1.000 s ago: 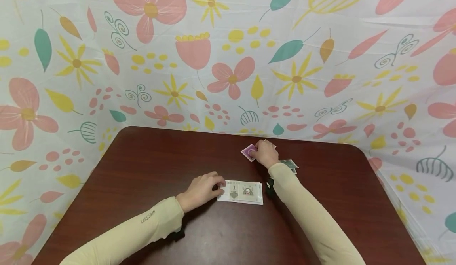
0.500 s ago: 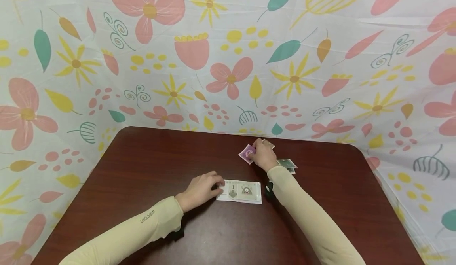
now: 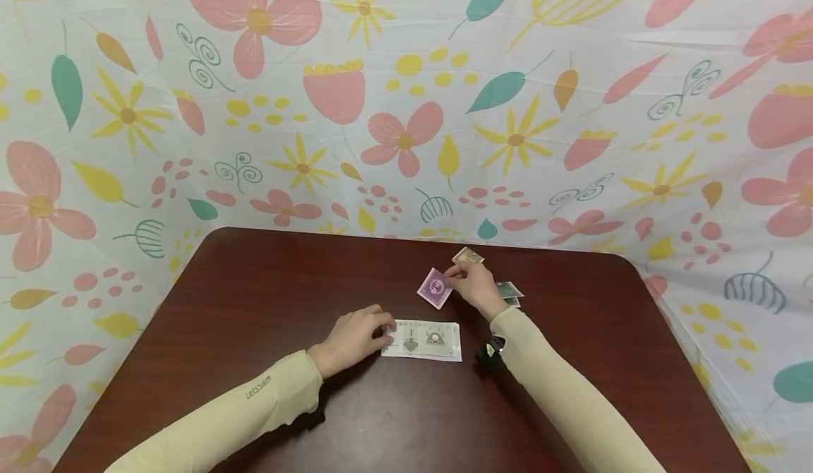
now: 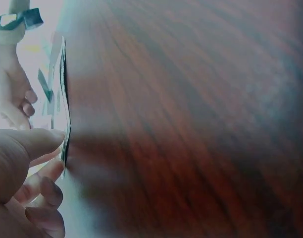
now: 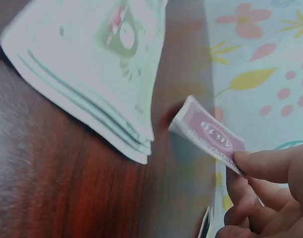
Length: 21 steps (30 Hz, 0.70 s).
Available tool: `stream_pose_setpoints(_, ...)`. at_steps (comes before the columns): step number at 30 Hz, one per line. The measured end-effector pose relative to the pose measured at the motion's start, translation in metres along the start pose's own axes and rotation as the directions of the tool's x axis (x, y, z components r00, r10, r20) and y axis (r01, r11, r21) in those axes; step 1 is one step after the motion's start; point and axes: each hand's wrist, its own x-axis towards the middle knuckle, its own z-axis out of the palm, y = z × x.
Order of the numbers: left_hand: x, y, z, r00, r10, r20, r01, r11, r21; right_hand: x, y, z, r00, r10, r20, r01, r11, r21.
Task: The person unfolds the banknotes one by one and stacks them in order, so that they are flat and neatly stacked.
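Note:
A stack of pale play banknotes point(image 3: 427, 340) lies on the table, its left end held between the thumb and fingers of my left hand point(image 3: 351, 342). In the left wrist view the thumb and fingertips meet at the edge of the stack point(image 4: 66, 99). My right hand point(image 3: 478, 288) pinches one corner of a small purple banknote point(image 3: 434, 289) between thumb and fingers. The right wrist view shows this purple banknote point(image 5: 208, 131) tilted, beyond the layered ends of the pale stack point(image 5: 87, 64).
A beige note point(image 3: 468, 255) lies near the back edge of the dark wooden table point(image 3: 286, 275). Green notes point(image 3: 509, 291) lie just right of my right hand, partly hidden by it. A flower-print cloth point(image 3: 406, 106) hangs behind and beside the table.
My right hand has drawn the purple banknote a little nearer to me and to the left, uncovering more of the beige note. My left hand stays on the stack.

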Motion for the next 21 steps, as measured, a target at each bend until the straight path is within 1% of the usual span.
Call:
stream_pose_setpoints(6,0.001,0.001,-0.004,1.000,0.023,-0.004,-0.023,1.000,0.000,-0.013,-0.001,-0.008,0.999,0.020,0.048,-0.024,0.997,0.073)
stream_pose_setpoints(10,0.006,0.001,-0.007,0.999,0.028,-0.037,-0.029,1.000,-0.012,-0.021,-0.002,-0.012,0.996,-0.001,0.085,-0.008,0.995,0.098)
stream_pose_setpoints(13,0.011,0.002,-0.011,0.996,0.030,-0.084,-0.033,0.999,-0.030,-0.027,-0.004,-0.015,0.991,-0.036,0.126,0.024,0.995,0.096)
stream_pose_setpoints(16,0.018,0.008,-0.015,0.992,0.020,-0.124,-0.029,0.998,-0.065,-0.034,-0.008,-0.016,0.983,-0.072,0.170,0.055,0.993,0.101)
stream_pose_setpoints(19,0.026,0.016,-0.018,0.990,0.009,-0.142,-0.024,0.994,-0.103,-0.041,-0.013,-0.014,0.973,-0.113,0.203,0.094,0.990,0.101)
stream_pose_setpoints(21,0.031,0.021,-0.020,0.991,0.006,-0.135,-0.023,0.992,-0.122,-0.044,-0.016,-0.012,0.962,-0.150,0.226,0.133,0.987,0.092)
